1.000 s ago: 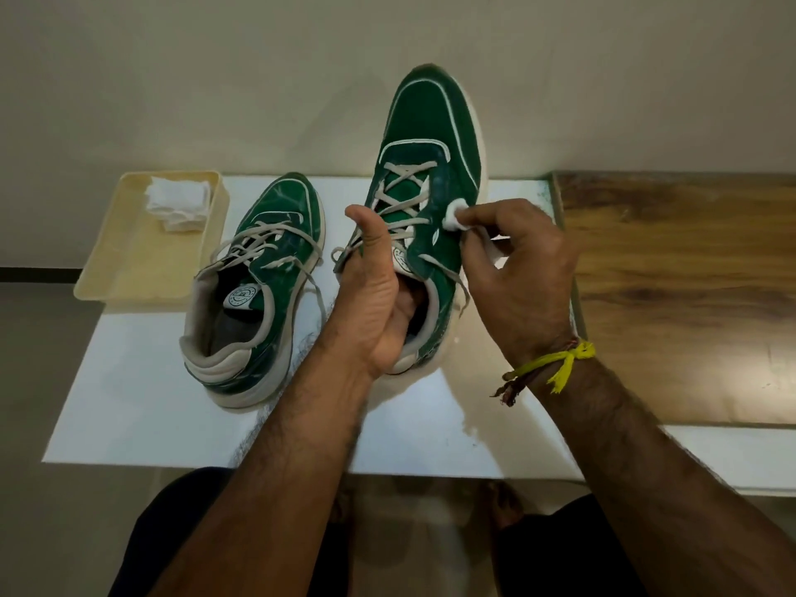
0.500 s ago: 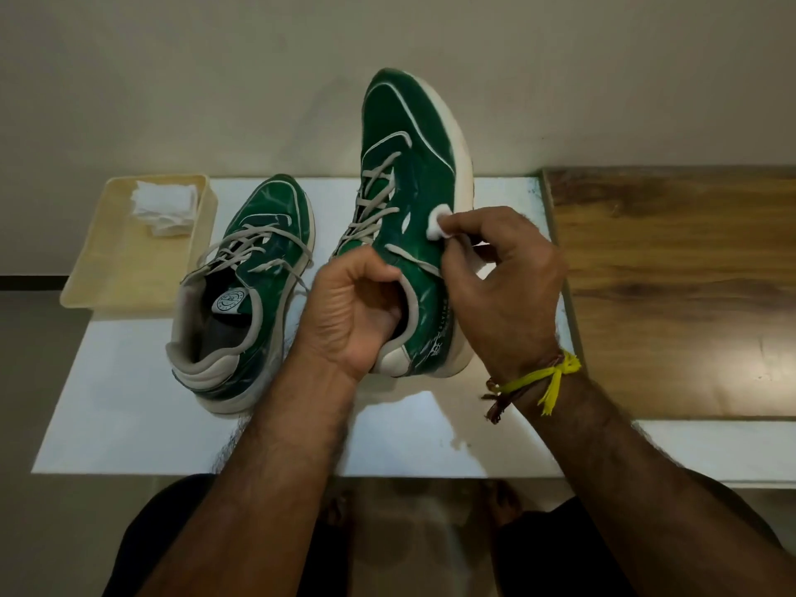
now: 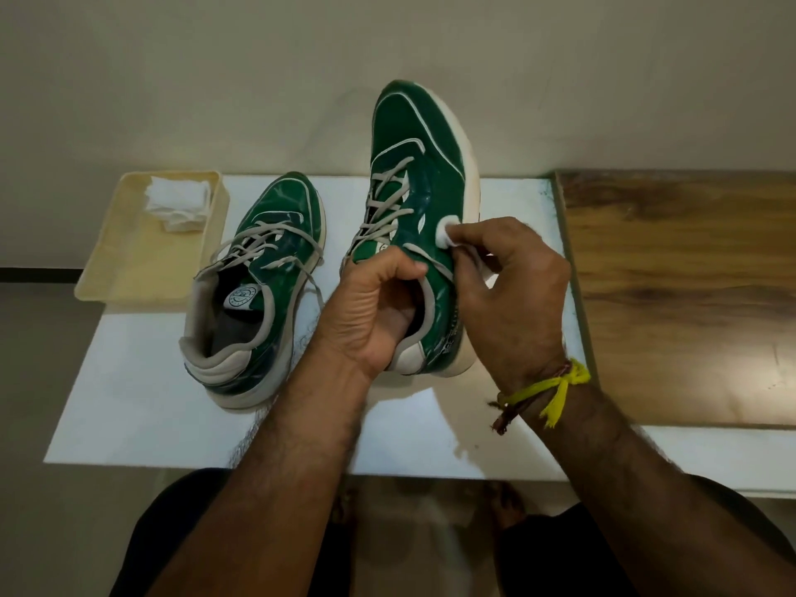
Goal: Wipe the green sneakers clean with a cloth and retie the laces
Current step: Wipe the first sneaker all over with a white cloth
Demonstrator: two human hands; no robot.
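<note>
Two green sneakers with grey laces are in view. The left sneaker (image 3: 262, 290) rests flat on the white table (image 3: 129, 402), its laces loose. The right sneaker (image 3: 413, 165) is held up with its toe pointing away and its heel near the table. My left hand (image 3: 370, 321) grips it, fingers inside the collar. My right hand (image 3: 512, 295) pinches a small white cloth (image 3: 446, 234) and presses it against the sneaker's right side, just below the lace area.
A cream tray (image 3: 129, 269) with spare folded white cloths (image 3: 178, 202) stands at the table's back left. A wooden surface (image 3: 689, 295) adjoins the table on the right. A plain wall is behind. My dark-clothed knees show below the front edge.
The held sneaker has rolled so its right side and pale sole edge face up more. My left thumb moved from the tongue to the collar. The cloth stays on the sneaker's side.
</note>
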